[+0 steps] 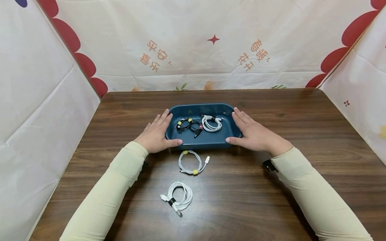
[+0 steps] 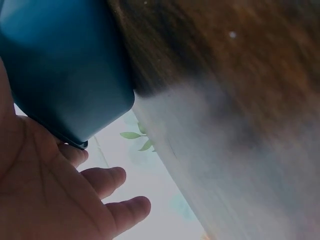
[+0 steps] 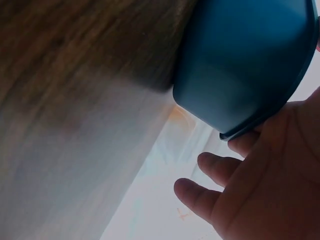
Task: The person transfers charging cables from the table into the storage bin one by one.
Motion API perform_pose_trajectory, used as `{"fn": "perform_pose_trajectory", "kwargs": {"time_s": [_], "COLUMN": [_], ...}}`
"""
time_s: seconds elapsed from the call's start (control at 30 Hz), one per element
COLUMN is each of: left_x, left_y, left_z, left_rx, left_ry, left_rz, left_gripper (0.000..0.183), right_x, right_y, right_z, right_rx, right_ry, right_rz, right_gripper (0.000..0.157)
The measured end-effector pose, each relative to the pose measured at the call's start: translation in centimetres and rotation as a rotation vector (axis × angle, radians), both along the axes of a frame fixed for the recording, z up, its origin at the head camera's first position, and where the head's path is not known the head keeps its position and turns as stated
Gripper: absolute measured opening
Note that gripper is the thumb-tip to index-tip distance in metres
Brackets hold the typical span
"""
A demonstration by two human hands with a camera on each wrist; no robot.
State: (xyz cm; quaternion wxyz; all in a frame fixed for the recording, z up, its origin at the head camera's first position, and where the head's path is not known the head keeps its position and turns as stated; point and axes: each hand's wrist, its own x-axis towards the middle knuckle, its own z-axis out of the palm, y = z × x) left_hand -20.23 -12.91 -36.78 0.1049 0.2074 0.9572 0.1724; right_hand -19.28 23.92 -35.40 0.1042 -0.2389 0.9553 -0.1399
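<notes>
A dark blue rectangular tub (image 1: 199,146) stands on the wooden table, between both hands. Along its left end lies my left hand (image 1: 156,134), fingers extended, with the thumb at the near rim. Mirroring it at the right end is my right hand (image 1: 253,134), its thumb also at the near rim. Both wrist views show the fingers straight beside the tub's wall. Inside the tub are black cables (image 1: 195,126) with yellow and red ties and a coiled white cable (image 1: 211,124). In front of it lie a loosely coiled grey-white cable (image 1: 190,172) with yellow ties and a white cable (image 1: 187,197) with a black tie.
The brown wooden table (image 1: 301,120) reaches back to a printed white cloth (image 1: 193,36) hanging behind it. More white cloth (image 1: 36,83) borders the left side, and another cloth panel (image 1: 368,73) borders the right.
</notes>
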Motion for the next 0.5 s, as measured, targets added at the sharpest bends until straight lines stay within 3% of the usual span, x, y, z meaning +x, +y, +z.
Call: {"fn": "perform_pose_trajectory", "kwargs": {"time_s": [0.5], "left_x": [0.03], "left_y": [0.02], "left_z": [0.04], "left_rx": [-0.003], "left_ry": [0.008], "left_rz": [-0.005], "left_gripper": [0.108], "right_x": [0.16], "right_y": [-0.21], "right_z": [-0.32], "right_rx": [0.129], "right_ry": [0.084], "right_rz": [-0.033], "right_gripper": [0.104]}}
